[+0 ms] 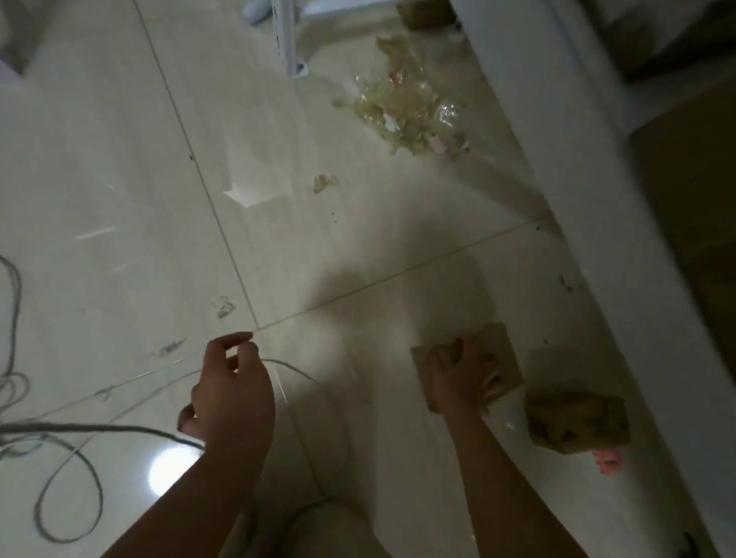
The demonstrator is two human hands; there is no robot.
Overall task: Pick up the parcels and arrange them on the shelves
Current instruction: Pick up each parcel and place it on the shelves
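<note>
Head view: the right hand (459, 380) gripped a flat brown cardboard parcel (501, 343) lying on the pale tiled floor (143, 199); the left hand (234, 393) hung loosely curled, empty.

Looks like a stockroom or parcel depot back room to me. Glossy tiled floor (103, 148), a white slotted shelf upright (286, 12) like warehouse racking, and big cardboard boxes (714, 218) on the low shelf (557, 139) at right. A flat parcel (502, 346) and a taped parcel (575, 420) are down by its edge, plus crumpled clear packing tape (410, 106) and loose cables (12, 295).
</note>
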